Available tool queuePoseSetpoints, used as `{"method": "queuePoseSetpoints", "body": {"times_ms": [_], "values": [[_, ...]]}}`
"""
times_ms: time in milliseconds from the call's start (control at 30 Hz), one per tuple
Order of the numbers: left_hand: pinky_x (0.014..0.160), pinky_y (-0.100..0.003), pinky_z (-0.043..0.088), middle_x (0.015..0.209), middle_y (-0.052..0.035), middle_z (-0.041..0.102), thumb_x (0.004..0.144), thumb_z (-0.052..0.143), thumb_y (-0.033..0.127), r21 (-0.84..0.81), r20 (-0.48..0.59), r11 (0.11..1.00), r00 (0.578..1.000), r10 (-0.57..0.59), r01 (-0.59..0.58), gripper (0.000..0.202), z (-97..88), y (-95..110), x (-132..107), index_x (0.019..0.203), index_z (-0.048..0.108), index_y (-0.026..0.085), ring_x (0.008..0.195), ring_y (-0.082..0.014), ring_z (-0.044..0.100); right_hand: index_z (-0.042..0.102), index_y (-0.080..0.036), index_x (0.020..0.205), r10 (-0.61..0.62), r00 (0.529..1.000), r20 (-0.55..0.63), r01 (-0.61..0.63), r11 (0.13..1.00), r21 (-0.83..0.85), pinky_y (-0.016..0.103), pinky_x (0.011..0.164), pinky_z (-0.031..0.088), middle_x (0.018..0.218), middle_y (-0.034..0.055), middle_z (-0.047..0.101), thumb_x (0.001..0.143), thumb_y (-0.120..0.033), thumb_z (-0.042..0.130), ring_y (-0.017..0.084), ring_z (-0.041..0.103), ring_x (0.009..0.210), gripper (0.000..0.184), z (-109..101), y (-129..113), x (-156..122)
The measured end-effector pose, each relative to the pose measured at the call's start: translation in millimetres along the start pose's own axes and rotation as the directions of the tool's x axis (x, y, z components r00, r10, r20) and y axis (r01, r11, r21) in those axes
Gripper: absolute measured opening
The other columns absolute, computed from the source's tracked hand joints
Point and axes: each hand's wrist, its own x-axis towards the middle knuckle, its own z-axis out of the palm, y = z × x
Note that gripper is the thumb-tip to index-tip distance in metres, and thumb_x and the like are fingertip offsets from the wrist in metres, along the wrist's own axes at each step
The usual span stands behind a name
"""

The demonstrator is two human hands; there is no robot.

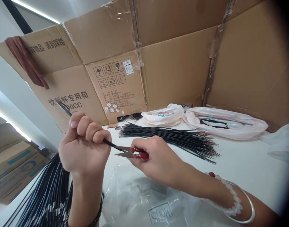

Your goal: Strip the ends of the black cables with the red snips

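My left hand is closed in a fist round a thin black cable that sticks out above the fist and pokes out to the right toward the blades. My right hand grips small red-handled snips, whose open blades meet the cable's end. A large bundle of black cables hangs below my left wrist at the lower left. A second bundle of black cables with coloured wire ends lies on the white table behind my hands.
A wall of opened cardboard boxes stands along the back of the table. Plastic bags with more cables lie at the back right. A clear bag marked RoHS lies under my right forearm. Cartons are stacked on the floor at the left.
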Motion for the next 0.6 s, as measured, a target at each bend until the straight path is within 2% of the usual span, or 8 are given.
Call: {"method": "queuePoseSetpoints", "body": {"times_ms": [67,133,267,333,433,533,600], "values": [[0.037,-0.018,0.027,0.051,0.0088,0.014,0.100,0.028,0.017,0.048,-0.021,0.999,1.000,0.015,-0.014,0.031,-0.2,1,0,0.070,0.033,0.021,0.037,-0.0068,0.014,0.047,-0.018,0.061,0.008,0.998,0.059,-0.009,1.000,0.028,0.022,0.051,0.024,0.055,-0.0077,0.038,0.083,-0.019,0.064,0.007,0.029,0.052,0.028,-8,-1,-1],[0.036,-0.019,0.025,0.051,0.0088,0.013,0.099,0.030,0.015,0.081,0.002,0.997,1.000,0.014,-0.014,0.030,-0.1,2,-1,0.070,0.033,0.021,0.038,-0.0066,0.013,0.045,-0.017,0.060,0.007,0.996,0.094,-0.011,0.999,0.042,0.022,0.051,0.024,0.055,-0.0076,0.036,0.086,-0.023,0.065,0.007,0.028,0.053,0.033,-16,-2,-2],[0.038,-0.018,0.027,0.052,0.0092,0.012,0.099,0.031,0.016,0.132,0.076,0.991,0.997,-0.034,0.024,0.029,1.3,0,-3,0.070,0.034,0.020,0.039,-0.0059,0.012,0.042,-0.018,0.061,0.015,0.983,0.182,-0.024,0.999,0.048,0.022,0.050,0.024,0.057,-0.0070,0.037,0.088,-0.028,0.061,0.008,0.028,0.055,0.035,-24,-2,-3],[0.038,-0.018,0.028,0.052,0.0090,0.012,0.100,0.030,0.018,0.154,0.070,0.988,0.997,-0.037,0.026,0.030,2.4,-1,-4,0.070,0.035,0.020,0.039,-0.0060,0.011,0.041,-0.018,0.061,0.024,0.976,0.217,-0.036,0.998,0.052,0.022,0.049,0.024,0.057,-0.0069,0.037,0.089,-0.030,0.060,0.008,0.028,0.055,0.035,-26,-1,-3],[0.037,-0.017,0.028,0.052,0.0086,0.014,0.101,0.027,0.021,0.185,0.011,0.982,1.000,-0.027,0.025,0.033,3.9,-3,-5,0.069,0.037,0.020,0.040,-0.0065,0.009,0.040,-0.018,0.061,0.001,0.979,0.204,-0.005,1.000,0.020,0.022,0.049,0.023,0.057,-0.0069,0.038,0.088,-0.024,0.058,0.007,0.029,0.055,0.033,-29,-2,-3],[0.037,-0.017,0.028,0.052,0.0084,0.015,0.101,0.028,0.022,0.202,-0.020,0.979,0.999,-0.038,0.041,0.033,4.0,-3,-6,0.069,0.039,0.020,0.041,-0.0067,0.009,0.045,-0.017,0.063,-0.034,0.984,0.177,0.040,0.999,-0.026,0.021,0.049,0.024,0.057,-0.0072,0.042,0.082,-0.014,0.059,0.007,0.031,0.055,0.024,-31,-2,-3],[0.037,-0.017,0.028,0.053,0.0082,0.015,0.101,0.027,0.021,0.205,-0.002,0.978,0.999,-0.046,0.045,0.033,3.5,-3,-6,0.070,0.038,0.020,0.041,-0.0068,0.010,0.054,-0.017,0.066,-0.020,0.984,0.175,0.020,1.000,0.002,0.021,0.050,0.026,0.058,-0.0069,0.046,0.083,-0.018,0.061,0.006,0.035,0.054,0.019,-31,-3,-3]]}}
